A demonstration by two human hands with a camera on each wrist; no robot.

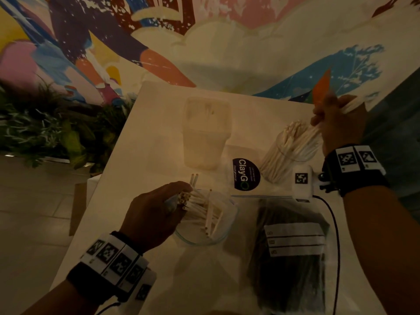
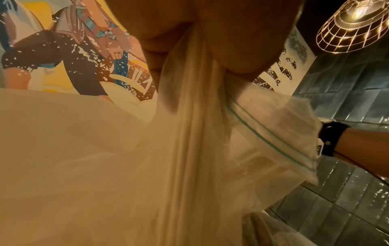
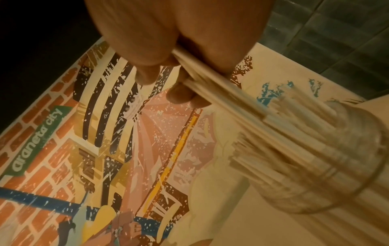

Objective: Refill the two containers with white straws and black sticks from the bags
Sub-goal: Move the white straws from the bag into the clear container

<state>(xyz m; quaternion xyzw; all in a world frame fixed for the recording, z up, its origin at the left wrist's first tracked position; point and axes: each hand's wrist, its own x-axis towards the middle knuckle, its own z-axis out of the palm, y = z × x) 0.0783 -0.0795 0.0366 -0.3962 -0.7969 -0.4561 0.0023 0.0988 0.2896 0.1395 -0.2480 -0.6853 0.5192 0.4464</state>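
On the white table (image 1: 159,123) a clear zip bag (image 1: 204,237) lies open with white straws (image 1: 202,208) in it. My left hand (image 1: 159,212) grips a bundle of those straws at the bag's mouth; the left wrist view shows the straws (image 2: 189,133) running down from the fingers. My right hand (image 1: 336,123) holds a bunch of white straws (image 3: 221,88) slanted into the round clear container (image 1: 293,153), which is packed with straws. A second zip bag with black sticks (image 1: 291,258) lies flat at the front right. A frosted square container (image 1: 206,133) stands at the back centre.
A dark round ClayGo sticker (image 1: 246,174) lies between the containers and the bags. A black cable (image 1: 334,223) runs along the right of the stick bag. Green plants (image 1: 45,128) stand left of the table, and a painted mural wall (image 1: 204,42) rises behind it.
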